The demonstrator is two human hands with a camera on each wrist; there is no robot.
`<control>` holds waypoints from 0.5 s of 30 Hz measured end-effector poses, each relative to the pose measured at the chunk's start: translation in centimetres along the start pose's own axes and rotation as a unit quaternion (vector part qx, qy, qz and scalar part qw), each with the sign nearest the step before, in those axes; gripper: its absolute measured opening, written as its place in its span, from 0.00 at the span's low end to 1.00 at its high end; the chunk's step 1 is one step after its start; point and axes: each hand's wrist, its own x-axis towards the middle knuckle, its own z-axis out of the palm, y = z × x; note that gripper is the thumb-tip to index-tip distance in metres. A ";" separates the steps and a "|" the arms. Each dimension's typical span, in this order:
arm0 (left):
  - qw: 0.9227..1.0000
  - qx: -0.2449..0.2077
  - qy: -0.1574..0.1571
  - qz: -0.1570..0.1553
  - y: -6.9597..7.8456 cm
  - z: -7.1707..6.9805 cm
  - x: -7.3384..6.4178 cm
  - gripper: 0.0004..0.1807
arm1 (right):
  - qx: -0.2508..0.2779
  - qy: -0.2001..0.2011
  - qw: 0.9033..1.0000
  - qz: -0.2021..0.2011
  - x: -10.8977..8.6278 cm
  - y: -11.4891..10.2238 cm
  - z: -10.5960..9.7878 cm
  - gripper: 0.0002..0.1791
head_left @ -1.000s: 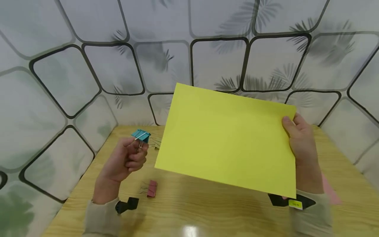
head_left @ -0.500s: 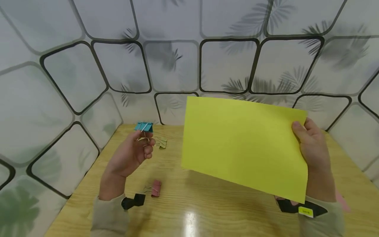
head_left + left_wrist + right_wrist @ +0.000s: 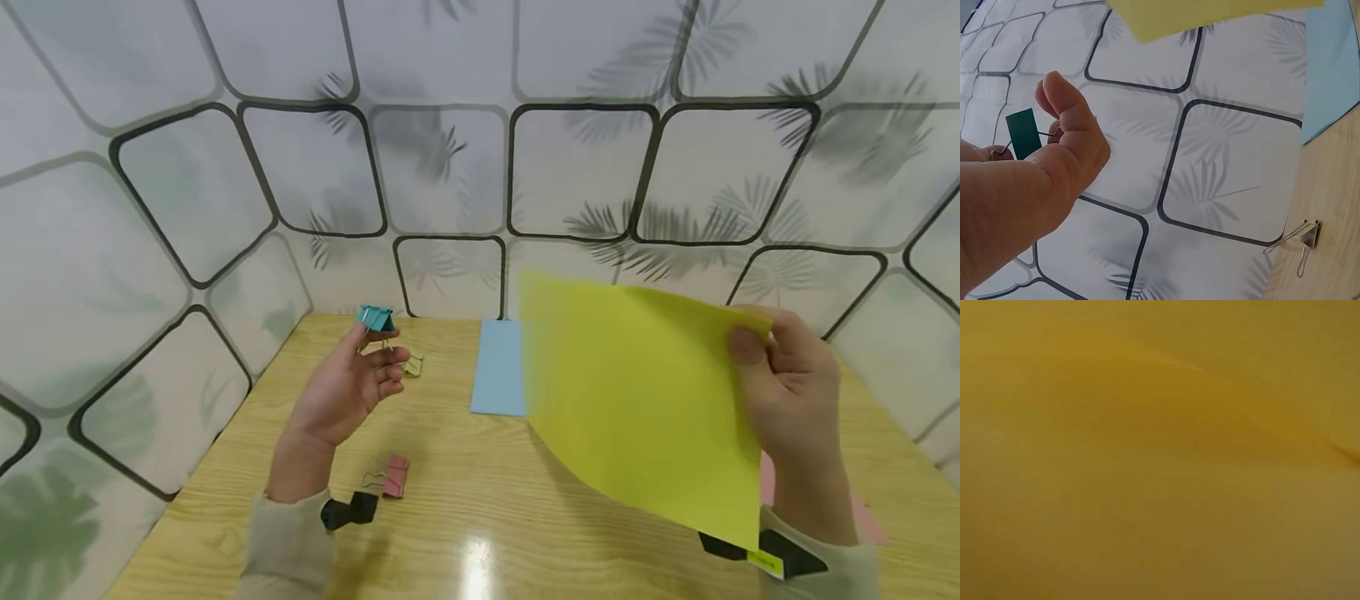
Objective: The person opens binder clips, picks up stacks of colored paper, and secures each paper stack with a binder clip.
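Note:
My left hand, raised over the left of the table, pinches a teal binder clip by its wire handles. In the left wrist view the clip's dark teal body sits between the thumb and fingers. On the right, my right hand grips the right edge of a yellow paper sheet, thumb on the near face. The sheet bends and its left edge is blurred. Yellow paper fills the right wrist view, hiding the hand there.
A pink binder clip lies on the wooden table at front left. Farther back are a yellow binder clip and blue paper, partly covered by the yellow sheet. Pink paper shows by the right wrist. Patterned cloth stands behind.
The yellow sheet has swung right and now curves, uncovering part of the blue paper. My left hand has risen slightly and moved right in the view with the teal binder clip, its lower fingers looser.

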 end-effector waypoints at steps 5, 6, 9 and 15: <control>1.000 0.004 0.020 -0.002 -0.1 -0.3 0.0 0.25 | -0.131 0.009 0.980 -0.150 -0.4 -1.7 1.5 0.11; 1.000 0.002 0.026 -0.001 -0.1 -0.4 0.0 0.25 | -0.129 0.019 0.979 -0.159 -0.3 -1.9 1.7 0.11; 0.999 0.002 0.048 0.004 0.0 -0.6 -0.1 0.25 | -0.101 0.064 0.983 -0.139 -0.1 -1.9 1.8 0.08; 0.998 0.016 0.062 0.021 0.4 -0.9 -0.3 0.20 | 0.120 0.127 0.985 -0.014 0.4 0.2 -0.5 0.07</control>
